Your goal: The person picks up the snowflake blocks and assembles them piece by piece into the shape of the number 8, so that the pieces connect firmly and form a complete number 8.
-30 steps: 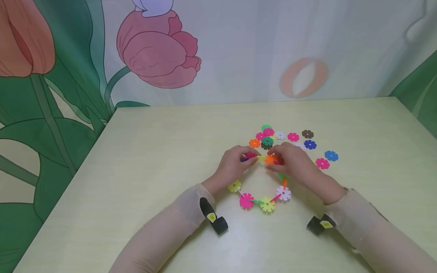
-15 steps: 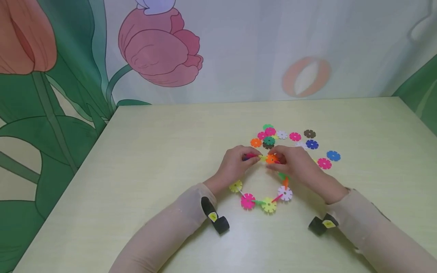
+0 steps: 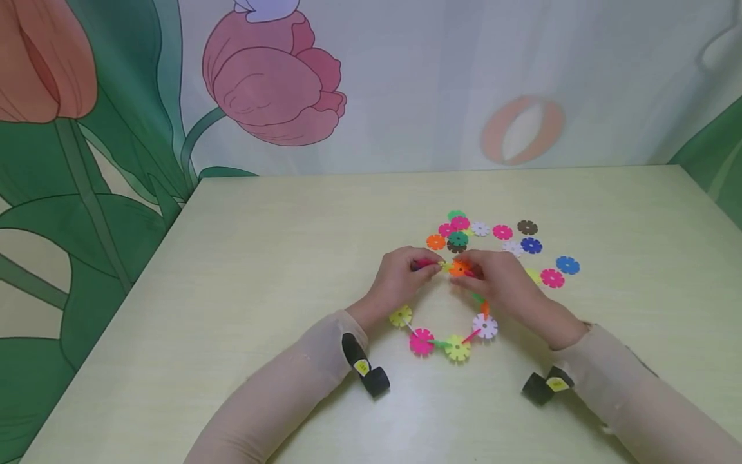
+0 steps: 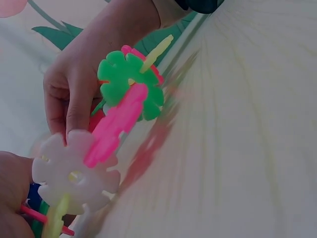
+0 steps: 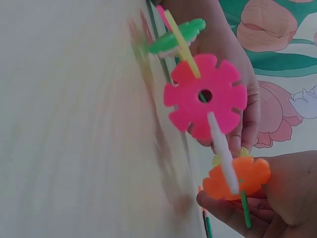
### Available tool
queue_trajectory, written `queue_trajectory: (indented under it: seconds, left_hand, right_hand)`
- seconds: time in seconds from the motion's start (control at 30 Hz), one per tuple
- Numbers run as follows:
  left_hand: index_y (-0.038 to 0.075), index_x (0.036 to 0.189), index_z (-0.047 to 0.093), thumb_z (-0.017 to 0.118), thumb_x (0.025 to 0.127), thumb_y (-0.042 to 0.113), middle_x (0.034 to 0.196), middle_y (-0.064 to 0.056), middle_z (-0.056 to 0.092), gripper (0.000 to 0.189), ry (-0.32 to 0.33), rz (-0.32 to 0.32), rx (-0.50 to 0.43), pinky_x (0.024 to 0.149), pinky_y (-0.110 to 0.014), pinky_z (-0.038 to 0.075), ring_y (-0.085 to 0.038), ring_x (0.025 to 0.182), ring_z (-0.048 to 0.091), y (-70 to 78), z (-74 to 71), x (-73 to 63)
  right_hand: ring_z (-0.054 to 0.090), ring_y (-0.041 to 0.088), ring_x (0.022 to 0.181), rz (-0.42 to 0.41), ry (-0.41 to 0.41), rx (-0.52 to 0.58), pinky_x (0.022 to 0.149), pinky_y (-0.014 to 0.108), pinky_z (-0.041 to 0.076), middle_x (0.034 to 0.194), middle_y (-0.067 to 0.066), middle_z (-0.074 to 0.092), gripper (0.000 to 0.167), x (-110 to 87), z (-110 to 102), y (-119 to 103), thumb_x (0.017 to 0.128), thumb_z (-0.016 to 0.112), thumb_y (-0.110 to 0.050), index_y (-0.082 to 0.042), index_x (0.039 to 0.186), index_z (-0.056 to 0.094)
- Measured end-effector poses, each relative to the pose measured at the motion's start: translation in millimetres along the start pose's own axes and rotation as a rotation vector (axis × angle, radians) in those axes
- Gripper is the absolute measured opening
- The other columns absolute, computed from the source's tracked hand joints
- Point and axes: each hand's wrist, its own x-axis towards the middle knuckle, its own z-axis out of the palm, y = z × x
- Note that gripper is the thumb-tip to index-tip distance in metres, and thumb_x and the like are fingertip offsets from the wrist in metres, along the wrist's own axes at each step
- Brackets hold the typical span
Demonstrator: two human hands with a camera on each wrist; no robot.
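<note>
Notched plastic snowflake discs are joined edge to edge in a loop. In the head view its near side shows a pink disc (image 3: 421, 342), a yellow disc (image 3: 458, 348) and a white disc (image 3: 485, 326). At the far side, my left hand (image 3: 400, 274) pinches a pink disc (image 3: 425, 263), with something dark blue beside it. My right hand (image 3: 503, 276) pinches an orange disc (image 3: 460, 268), also seen between thumb and fingers in the right wrist view. A small yellow disc (image 3: 445, 266) lies between both fingertips. The wrist views show linked green (image 4: 119, 84) and pink discs hanging above the tabletop.
Behind the hands lie several loose discs, including an orange one (image 3: 436, 242), a brown one (image 3: 527, 227) and a dark blue one (image 3: 531, 245). A light blue disc (image 3: 568, 265) sits right of my right hand. The pale table (image 3: 278, 258) meets a flower-printed backdrop (image 3: 406, 84).
The right hand and its orange disc have come slightly closer to the left hand. The loop and the loose discs look otherwise the same; the head view has shifted a little.
</note>
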Motion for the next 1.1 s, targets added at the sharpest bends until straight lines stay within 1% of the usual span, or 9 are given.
queue_trajectory:
  seconds: [0.2,0.27,0.33,0.47,0.57,0.63,0.73,0.93,1.1]
  left_hand:
    - [0.010,0.104,0.075,0.069,0.089,0.013,0.100,-0.006,0.072,0.017,0.013,0.020,-0.004,0.077,-0.019,0.049,-0.016,0.089,0.061,-0.2,1.8,-1.8]
    - [0.011,0.103,0.075,0.069,0.089,0.014,0.100,-0.006,0.071,0.016,0.015,0.014,0.003,0.078,-0.020,0.049,-0.017,0.089,0.060,-0.4,1.6,-1.8]
    - [0.012,0.104,0.075,0.068,0.089,0.015,0.101,-0.005,0.071,0.016,0.016,0.001,0.013,0.078,-0.021,0.049,-0.016,0.089,0.060,-0.7,1.1,-1.3]
    - [0.014,0.105,0.074,0.068,0.090,0.017,0.099,-0.005,0.068,0.017,0.029,-0.028,0.032,0.075,-0.021,0.048,-0.016,0.087,0.058,-1.2,-1.5,-0.7]
    - [0.013,0.106,0.074,0.067,0.090,0.017,0.097,-0.007,0.065,0.018,0.043,-0.030,0.054,0.074,-0.022,0.047,-0.017,0.087,0.057,-2.3,-3.7,-0.1]
    - [0.013,0.107,0.074,0.067,0.090,0.018,0.097,-0.007,0.063,0.018,0.050,-0.034,0.069,0.075,-0.023,0.047,-0.018,0.088,0.056,-3.4,-4.9,0.5]
    - [0.013,0.107,0.074,0.067,0.090,0.017,0.100,-0.007,0.061,0.018,0.057,-0.051,0.095,0.078,-0.026,0.048,-0.019,0.093,0.056,-5.4,-6.2,1.7]
    - [0.014,0.106,0.073,0.067,0.090,0.017,0.104,-0.007,0.058,0.018,0.045,-0.101,0.129,0.083,-0.029,0.048,-0.019,0.098,0.053,-9.0,-7.4,6.1]
    - [0.015,0.109,0.070,0.066,0.090,0.020,0.105,-0.007,0.056,0.020,0.033,-0.095,0.150,0.084,-0.031,0.048,-0.019,0.100,0.052,-10.1,-9.4,10.2]
  right_hand:
    - [0.048,0.016,0.066,0.013,0.007,0.008,0.056,0.021,0.038,0.067,0.001,0.055,0.042,-0.7,2,0,0.085,0.073,-0.023,-0.003,0.121,0.064]
    - [0.050,0.017,0.068,0.016,0.002,0.019,0.058,0.021,0.040,0.070,0.002,0.056,0.044,-0.1,2,0,0.085,0.073,-0.023,-0.003,0.123,0.063]
    - [0.053,0.018,0.073,0.018,0.000,0.035,0.062,0.022,0.044,0.077,0.004,0.061,0.046,0.7,1,0,0.085,0.073,-0.024,-0.004,0.125,0.061]
    - [0.061,0.023,0.089,0.009,-0.004,0.055,0.074,0.032,0.054,0.099,0.009,0.068,0.050,1.8,0,0,0.087,0.071,-0.027,-0.006,0.131,0.057]
    - [0.064,0.025,0.096,0.004,-0.008,0.073,0.080,0.038,0.056,0.112,0.011,0.067,0.051,2.2,0,2,0.089,0.068,-0.029,-0.008,0.134,0.054]
    - [0.064,0.026,0.098,0.012,-0.010,0.091,0.081,0.039,0.055,0.116,0.012,0.066,0.050,2.4,1,3,0.091,0.067,-0.028,-0.009,0.135,0.053]
    - [0.064,0.026,0.099,0.035,-0.019,0.116,0.082,0.040,0.055,0.117,0.011,0.066,0.047,2.9,0,5,0.092,0.065,-0.028,-0.010,0.134,0.053]
    - [0.062,0.026,0.099,0.081,-0.028,0.123,0.084,0.042,0.053,0.109,0.010,0.067,0.040,6.0,-4,13,0.096,0.059,-0.031,-0.011,0.130,0.056]
    - [0.061,0.028,0.101,0.108,-0.001,0.116,0.085,0.044,0.051,0.109,0.012,0.067,0.037,6.7,-11,19,0.097,0.057,-0.028,-0.008,0.128,0.058]
